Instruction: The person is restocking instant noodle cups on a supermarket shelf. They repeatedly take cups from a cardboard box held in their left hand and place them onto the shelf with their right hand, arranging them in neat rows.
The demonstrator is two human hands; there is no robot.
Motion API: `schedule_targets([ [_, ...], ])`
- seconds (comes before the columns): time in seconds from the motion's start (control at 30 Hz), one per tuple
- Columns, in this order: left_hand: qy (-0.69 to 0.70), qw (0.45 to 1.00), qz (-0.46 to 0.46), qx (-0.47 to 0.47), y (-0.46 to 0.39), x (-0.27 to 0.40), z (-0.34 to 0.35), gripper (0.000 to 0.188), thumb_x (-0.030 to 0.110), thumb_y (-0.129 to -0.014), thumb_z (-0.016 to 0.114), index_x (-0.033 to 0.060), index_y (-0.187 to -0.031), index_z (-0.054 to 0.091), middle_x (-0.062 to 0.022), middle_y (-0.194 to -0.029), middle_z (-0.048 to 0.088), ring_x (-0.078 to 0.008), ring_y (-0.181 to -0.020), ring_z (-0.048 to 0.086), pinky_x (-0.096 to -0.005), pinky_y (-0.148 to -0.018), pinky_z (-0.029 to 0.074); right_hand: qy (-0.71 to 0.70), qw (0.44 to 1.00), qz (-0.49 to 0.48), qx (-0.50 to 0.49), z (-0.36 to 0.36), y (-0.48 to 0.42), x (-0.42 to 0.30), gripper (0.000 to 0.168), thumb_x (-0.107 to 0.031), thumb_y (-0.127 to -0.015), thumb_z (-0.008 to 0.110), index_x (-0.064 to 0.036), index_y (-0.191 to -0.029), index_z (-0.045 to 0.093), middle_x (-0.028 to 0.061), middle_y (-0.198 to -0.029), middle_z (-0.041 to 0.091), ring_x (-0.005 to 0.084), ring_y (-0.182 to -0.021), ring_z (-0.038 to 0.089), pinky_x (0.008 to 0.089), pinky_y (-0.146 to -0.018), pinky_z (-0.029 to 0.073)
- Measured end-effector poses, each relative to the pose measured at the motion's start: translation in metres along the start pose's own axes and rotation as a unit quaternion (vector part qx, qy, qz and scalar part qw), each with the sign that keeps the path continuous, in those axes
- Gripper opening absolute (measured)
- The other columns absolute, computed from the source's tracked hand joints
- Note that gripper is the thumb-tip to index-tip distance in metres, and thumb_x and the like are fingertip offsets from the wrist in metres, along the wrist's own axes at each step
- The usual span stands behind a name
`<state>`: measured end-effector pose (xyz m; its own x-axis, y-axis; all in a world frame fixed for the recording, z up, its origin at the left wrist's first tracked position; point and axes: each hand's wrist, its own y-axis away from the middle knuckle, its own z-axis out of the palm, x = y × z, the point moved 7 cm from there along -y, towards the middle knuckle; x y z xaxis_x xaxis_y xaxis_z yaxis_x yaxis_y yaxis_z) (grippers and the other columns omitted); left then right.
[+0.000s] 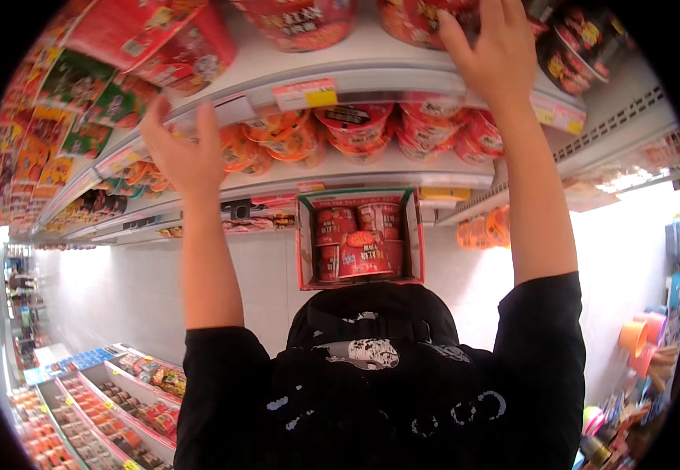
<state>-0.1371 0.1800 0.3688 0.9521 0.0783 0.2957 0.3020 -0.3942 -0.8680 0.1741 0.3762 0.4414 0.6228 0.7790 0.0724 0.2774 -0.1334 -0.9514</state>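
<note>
My left hand [184,144] is raised at the shelf edge, fingers apart and holding nothing, just below a red noodle package [181,56]. My right hand [498,53] reaches over the upper shelf, fingers spread, beside a red instant noodle bowl [413,23]; whether it touches the bowl I cannot tell. Another red noodle bowl [302,23] stands between my hands on that shelf. Below, an open cardboard box [302,252] in front of my body holds several red noodle cups [363,252].
A lower shelf [375,176] bears stacked orange and red bowls [354,129]. Dark noodle bowls [575,53] stand at the upper right. Green and orange packets [75,82] fill the left side. A low display of packaged goods [111,393] lies lower left; colourful tubs [634,338] are at right.
</note>
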Motion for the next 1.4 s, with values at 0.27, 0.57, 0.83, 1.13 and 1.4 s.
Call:
schedule_targets([
  [0.27,0.185,0.767,-0.040,-0.612,0.280,0.053,0.107,0.088,0.051,-0.076,0.085,0.0041,-0.144,0.053,-0.0235,-0.147,0.051,-0.0421,-0.138,0.048,-0.0511,-0.113,0.042,-0.005,0.998,-0.026,0.048,0.004,0.011,0.010,0.074,-0.024,-0.087,0.071,-0.008,-0.154,0.044,0.0219,-0.150,0.049,0.0428,-0.137,0.049,0.0484,-0.109,0.045],
  [0.57,0.095,0.651,0.047,-0.752,0.352,0.069,0.120,0.112,0.053,-0.062,0.088,0.0162,-0.156,0.041,-0.0250,-0.157,0.039,-0.0439,-0.146,0.038,-0.0523,-0.118,0.037,-0.013,1.000,-0.012,0.014,0.002,0.021,0.005,0.073,-0.023,-0.087,0.069,-0.007,-0.154,0.044,0.0221,-0.151,0.048,0.0426,-0.135,0.050,0.0483,-0.108,0.046],
  [0.83,0.326,0.743,-0.108,-0.575,0.261,0.047,0.086,0.103,0.041,-0.066,0.089,0.0063,-0.152,0.045,-0.0263,-0.155,0.043,-0.0413,-0.143,0.045,-0.0478,-0.118,0.038,-0.034,0.999,0.016,0.011,0.006,0.010,0.014,0.075,-0.026,-0.083,0.074,-0.008,-0.152,0.049,0.0203,-0.155,0.047,0.0390,-0.137,0.051,0.0456,-0.108,0.045],
  [1.13,0.761,0.481,-0.355,-0.251,0.125,0.084,0.021,0.105,0.068,-0.082,0.066,0.0080,-0.159,0.027,-0.0225,-0.152,0.046,-0.0409,-0.143,0.044,-0.0610,-0.117,0.039,-0.033,0.999,0.025,0.031,0.003,0.013,0.016,0.075,-0.035,-0.080,0.074,-0.014,-0.149,0.053,0.0194,-0.156,0.046,0.0404,-0.137,0.050,0.0521,-0.105,0.044],
  [1.4,0.738,0.418,-0.488,-0.206,0.120,0.120,0.004,0.105,0.082,-0.086,0.047,0.0196,-0.165,0.019,-0.0153,-0.167,0.028,-0.0410,-0.150,0.035,-0.0636,-0.119,0.034,-0.049,0.998,0.013,0.045,-0.008,0.016,0.013,0.071,-0.034,-0.080,0.073,-0.012,-0.145,0.054,0.0223,-0.154,0.045,0.0422,-0.136,0.050,0.0520,-0.104,0.043],
])
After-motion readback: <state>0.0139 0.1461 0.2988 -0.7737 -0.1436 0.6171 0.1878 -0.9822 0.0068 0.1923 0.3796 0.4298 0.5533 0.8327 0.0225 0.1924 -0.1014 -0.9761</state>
